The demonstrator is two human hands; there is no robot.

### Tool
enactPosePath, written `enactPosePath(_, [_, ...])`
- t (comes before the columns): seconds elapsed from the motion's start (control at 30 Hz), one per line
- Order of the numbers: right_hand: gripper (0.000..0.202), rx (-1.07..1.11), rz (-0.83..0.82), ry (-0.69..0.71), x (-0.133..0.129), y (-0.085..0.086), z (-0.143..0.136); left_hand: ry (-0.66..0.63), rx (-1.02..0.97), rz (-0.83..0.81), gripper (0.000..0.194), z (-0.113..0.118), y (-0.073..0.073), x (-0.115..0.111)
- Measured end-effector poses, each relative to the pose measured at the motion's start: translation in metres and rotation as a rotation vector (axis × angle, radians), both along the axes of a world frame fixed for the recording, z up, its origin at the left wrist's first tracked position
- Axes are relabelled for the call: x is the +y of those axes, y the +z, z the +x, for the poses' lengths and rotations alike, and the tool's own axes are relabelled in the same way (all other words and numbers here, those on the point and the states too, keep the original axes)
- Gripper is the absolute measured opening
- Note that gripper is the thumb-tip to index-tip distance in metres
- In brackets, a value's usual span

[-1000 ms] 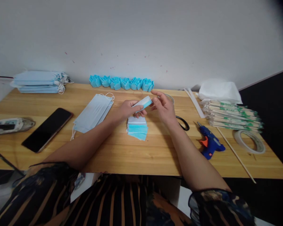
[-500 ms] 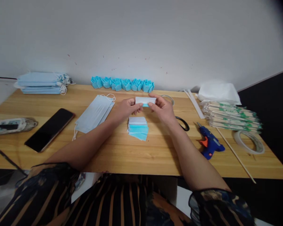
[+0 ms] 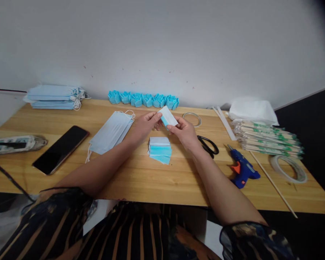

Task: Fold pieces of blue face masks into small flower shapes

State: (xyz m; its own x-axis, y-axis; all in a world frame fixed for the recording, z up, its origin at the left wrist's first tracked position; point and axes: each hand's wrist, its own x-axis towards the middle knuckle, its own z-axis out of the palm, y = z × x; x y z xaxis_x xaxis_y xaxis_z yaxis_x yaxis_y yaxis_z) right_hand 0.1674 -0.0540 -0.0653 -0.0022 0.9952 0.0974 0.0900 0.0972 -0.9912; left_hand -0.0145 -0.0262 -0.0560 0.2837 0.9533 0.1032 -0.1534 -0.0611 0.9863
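Note:
Between my two hands, raised over the table, is a small folded piece of mask fabric (image 3: 169, 116), white with a light blue strip, held at a slant. My left hand (image 3: 149, 123) pinches its left end. Its lower right corner is gripped by my right hand (image 3: 184, 132), thumb on top. Just below on the tabletop lies a fanned stack of similar white and blue fabric pieces (image 3: 160, 149). Behind the hands, a row of blue fabric flowers (image 3: 143, 100) stands along the wall. Black-handled scissors (image 3: 209, 145) lie beside my right wrist, partly hidden by it.
To the left are flat face masks (image 3: 111, 130), a mask stack (image 3: 54, 97), a phone (image 3: 61, 150) and a power strip (image 3: 14, 144). Rightward lie a blue glue gun (image 3: 242, 168), a wooden stick (image 3: 273, 184), bagged sticks (image 3: 268, 139), tape rolls (image 3: 288, 169) and glue sticks (image 3: 224, 122).
The fabric piece has turned from level to slanted, its right end now lower. My right hand has moved slightly down. The whole view has shifted a little.

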Motion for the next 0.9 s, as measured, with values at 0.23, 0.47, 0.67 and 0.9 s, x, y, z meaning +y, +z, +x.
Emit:
enactPosePath(0.23, [0.047, 0.021, 0.009, -0.013, -0.001, 0.0, 0.0, 0.013, 0.152, 0.046, 0.036, 0.0, 0.009, -0.005])
enactPosePath(0.47, [0.047, 0.028, 0.017, -0.033, -0.002, 0.003, -0.003, 0.088, 0.093, 0.025, 0.025, 0.003, 0.004, -0.002])
enactPosePath(0.67, [0.045, 0.003, 0.039, -0.09, -0.005, 0.006, -0.005, 0.003, -0.012, -0.003, 0.03, 0.004, 0.001, -0.002])
enactPosePath(0.9, [0.049, -0.025, 0.061, -0.059, -0.006, 0.007, -0.007, -0.065, 0.124, 0.027, 0.045, 0.004, -0.004, -0.002])
